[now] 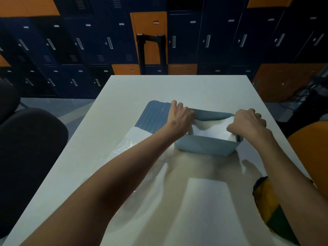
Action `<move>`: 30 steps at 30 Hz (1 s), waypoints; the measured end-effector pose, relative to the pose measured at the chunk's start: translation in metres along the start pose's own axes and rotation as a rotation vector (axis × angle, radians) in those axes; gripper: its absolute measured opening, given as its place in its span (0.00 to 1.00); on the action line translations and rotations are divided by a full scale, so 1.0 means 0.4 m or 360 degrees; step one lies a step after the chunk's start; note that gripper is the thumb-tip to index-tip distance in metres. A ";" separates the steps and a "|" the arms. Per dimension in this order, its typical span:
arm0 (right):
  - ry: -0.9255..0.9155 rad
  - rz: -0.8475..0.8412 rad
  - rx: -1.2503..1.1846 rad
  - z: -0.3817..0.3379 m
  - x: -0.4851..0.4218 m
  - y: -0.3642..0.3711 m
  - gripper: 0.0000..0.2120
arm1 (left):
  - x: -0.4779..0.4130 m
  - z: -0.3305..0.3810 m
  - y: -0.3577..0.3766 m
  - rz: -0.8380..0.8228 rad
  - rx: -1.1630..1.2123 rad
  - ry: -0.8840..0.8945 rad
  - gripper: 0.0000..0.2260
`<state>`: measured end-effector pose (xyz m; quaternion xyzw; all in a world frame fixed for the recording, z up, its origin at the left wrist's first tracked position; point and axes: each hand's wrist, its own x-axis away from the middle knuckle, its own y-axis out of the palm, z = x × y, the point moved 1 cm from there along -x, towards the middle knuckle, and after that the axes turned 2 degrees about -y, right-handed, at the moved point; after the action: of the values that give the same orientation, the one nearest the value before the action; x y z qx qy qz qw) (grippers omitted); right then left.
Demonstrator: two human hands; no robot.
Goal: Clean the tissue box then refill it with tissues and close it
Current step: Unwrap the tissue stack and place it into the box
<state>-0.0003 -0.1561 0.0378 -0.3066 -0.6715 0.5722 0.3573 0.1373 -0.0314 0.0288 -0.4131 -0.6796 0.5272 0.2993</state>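
Head view, near to far, w/ your two bare forearms reaching fwd over everything.

1. Table [88, 157]: white, glossy top, fills lower frame; surface shows soft reflections of your arms.
2. White sheet [211, 206]: lies flat at near edge, between your forearms; can't tell if tissue or paper.
3. Cloth [269, 208]: yellow/dark green, bunched, near-right edge of table, partly under your rt forearm.
4. Clear plastic wrap [124, 146]: crinkled, left-centre of table, w/ a white pack end [136, 134] touching the lid's near edge.
5. Tissue box [205, 145]: blue-grey, open-topped, mid-table, right of centre. Tissues [213, 129] sit inside it, white, top sheet rumpled.
6. Left hand [179, 118]: fingers curled down at box's left end, tips hidden inside; can't tell if it's gripping tissues or the rim.
7. Right hand [248, 123]: closed, pinching the tissue edge at box's right end, knuckles over the rim.
8. Lid [152, 116]: darker blue, ribbed, flat on table, just left of the box, partly behind your left hand.
9. Chairs: dark one [32, 142] left of table, orange one [308, 137] right.
10. Room: dim; grey floor [58, 107]; far wall is lockers [213, 41], navy w/ some orange doors. Black frame w/ two posts [150, 50] stands beyond table's far edge. Cables [301, 96] far right.
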 end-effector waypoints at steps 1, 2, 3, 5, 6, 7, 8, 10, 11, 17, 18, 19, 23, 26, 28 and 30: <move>-0.0002 -0.0006 0.0007 0.000 -0.003 0.004 0.15 | 0.001 -0.001 0.004 -0.0001 -0.0025 0.0006 0.08; -0.0005 -0.0008 0.0023 -0.001 -0.005 0.009 0.15 | 0.002 -0.002 0.008 0.0007 -0.0042 0.0015 0.09; -0.0009 -0.0008 0.0047 -0.003 -0.006 0.015 0.14 | 0.003 -0.003 0.012 0.0010 -0.0070 0.0027 0.10; -0.0017 -0.0010 0.0097 -0.010 -0.008 0.028 0.13 | 0.005 0.000 0.017 -0.0004 -0.0142 0.0046 0.07; -0.0021 -0.0019 0.0117 -0.014 -0.008 0.036 0.12 | 0.005 0.001 0.017 -0.0024 -0.0175 0.0053 0.06; -0.0023 -0.0030 0.0130 -0.017 -0.008 0.044 0.11 | 0.003 0.002 0.020 -0.0045 -0.0203 0.0051 0.05; -0.0023 -0.0040 0.0134 -0.018 -0.009 0.053 0.09 | 0.000 0.003 0.024 -0.0062 -0.0225 0.0044 0.04; -0.0015 -0.0062 0.0122 -0.017 -0.013 0.069 0.08 | -0.007 0.002 0.031 -0.0084 -0.0264 0.0042 0.03; -0.0011 -0.0066 0.0114 -0.016 -0.016 0.074 0.09 | -0.010 0.001 0.035 -0.0084 -0.0280 0.0045 0.03; -0.0004 -0.0062 0.0250 -0.021 -0.022 0.072 0.14 | -0.019 -0.017 0.062 0.0049 -0.0202 0.0044 0.08; -0.0008 -0.0044 0.0281 -0.022 -0.021 0.066 0.15 | -0.020 -0.023 0.066 0.0103 -0.0134 0.0038 0.10; -0.0013 -0.0028 0.0298 -0.022 -0.019 0.060 0.15 | -0.021 -0.031 0.068 0.0149 -0.0044 0.0018 0.12; -0.0111 0.0171 0.0219 -0.024 -0.008 0.009 0.11 | -0.008 -0.084 0.042 0.0374 0.0571 -0.0174 0.12; -0.0279 0.0340 0.0049 -0.058 0.011 -0.048 0.08 | 0.009 -0.153 0.026 0.0525 0.0898 -0.0374 0.10; -0.0421 0.0398 -0.0055 -0.100 0.033 -0.080 0.07 | 0.024 -0.209 0.023 0.0539 0.0997 -0.0518 0.09; -0.0566 0.0432 -0.0199 -0.150 0.059 -0.103 0.06 | 0.044 -0.263 0.027 0.0519 0.1040 -0.0667 0.08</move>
<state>0.0362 -0.1103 0.0869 -0.3100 -0.7105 0.6174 0.1335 0.2200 0.0346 0.0457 -0.2824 -0.4485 0.8281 0.1825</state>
